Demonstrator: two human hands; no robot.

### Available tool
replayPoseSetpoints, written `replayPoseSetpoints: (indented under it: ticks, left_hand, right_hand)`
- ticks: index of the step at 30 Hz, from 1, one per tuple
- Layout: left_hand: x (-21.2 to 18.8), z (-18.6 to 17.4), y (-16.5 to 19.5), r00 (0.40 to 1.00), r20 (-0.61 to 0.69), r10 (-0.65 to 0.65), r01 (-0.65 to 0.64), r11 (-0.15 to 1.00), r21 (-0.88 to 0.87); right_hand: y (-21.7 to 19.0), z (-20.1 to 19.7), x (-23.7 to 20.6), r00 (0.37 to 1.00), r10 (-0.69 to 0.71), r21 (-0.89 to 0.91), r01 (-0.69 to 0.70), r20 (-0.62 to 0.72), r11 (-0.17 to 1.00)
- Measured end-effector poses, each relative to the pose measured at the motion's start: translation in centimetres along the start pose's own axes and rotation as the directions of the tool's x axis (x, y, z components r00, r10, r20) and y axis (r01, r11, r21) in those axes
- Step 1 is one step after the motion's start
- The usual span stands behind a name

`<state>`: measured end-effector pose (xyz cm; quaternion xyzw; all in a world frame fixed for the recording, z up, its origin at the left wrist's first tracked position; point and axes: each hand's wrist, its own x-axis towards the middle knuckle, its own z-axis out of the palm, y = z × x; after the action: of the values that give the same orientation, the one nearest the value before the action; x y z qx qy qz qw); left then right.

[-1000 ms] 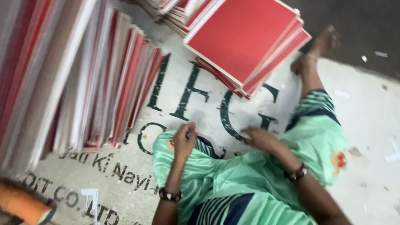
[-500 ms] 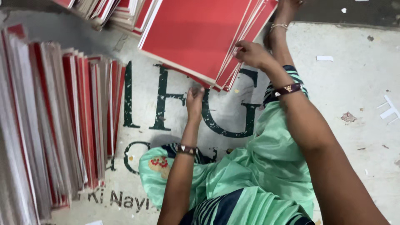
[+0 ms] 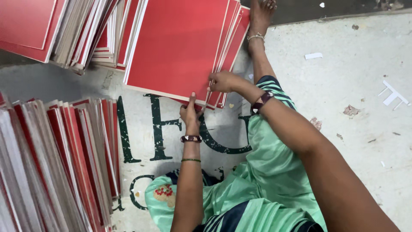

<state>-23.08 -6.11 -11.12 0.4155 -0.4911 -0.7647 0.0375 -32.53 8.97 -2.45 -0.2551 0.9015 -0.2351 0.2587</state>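
A stack of flat red boards with white edges [image 3: 178,45] lies on the floor ahead of me. My left hand [image 3: 191,114] touches the near edge of that stack, fingers pointing up under the top board. My right hand [image 3: 224,81] pinches the near right corner of the same stack, fingers closed on the board edges. Both wrists carry bangles. My green garment [image 3: 266,180] covers my lap, and my bare foot with an anklet [image 3: 257,21] stretches out past the right side of the stack.
Another pile of red boards [image 3: 56,30] sits at the upper left. A long row of boards on edge [image 3: 51,167] fills the left side. The printed sheet [image 3: 159,133] with large dark letters covers the floor. Paper scraps [image 3: 392,96] lie at right.
Both hands have reached forward from my lap to the near edge of the red stack. The view has swung so the stack sits closer and more central.
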Motion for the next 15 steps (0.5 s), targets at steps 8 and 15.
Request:
replayPoseSetpoints:
  ticks: [8, 15]
  left_hand:
    - [-3.0, -1.1, -0.3, 0.999, 0.016, -0.042, 0.043, 0.998, -0.036]
    - [-8.7, -8.4, -6.0, 0.993, 0.108, 0.040, -0.026, 0.991, -0.128]
  right_hand:
    - [1.1, -1.3, -3.3, 0.990, 0.138, -0.088, -0.138, -0.012, 0.986]
    - [2.6, -3.4, -7.7, 0.912, 0.134, 0.167, -0.073, -0.389, 0.983]
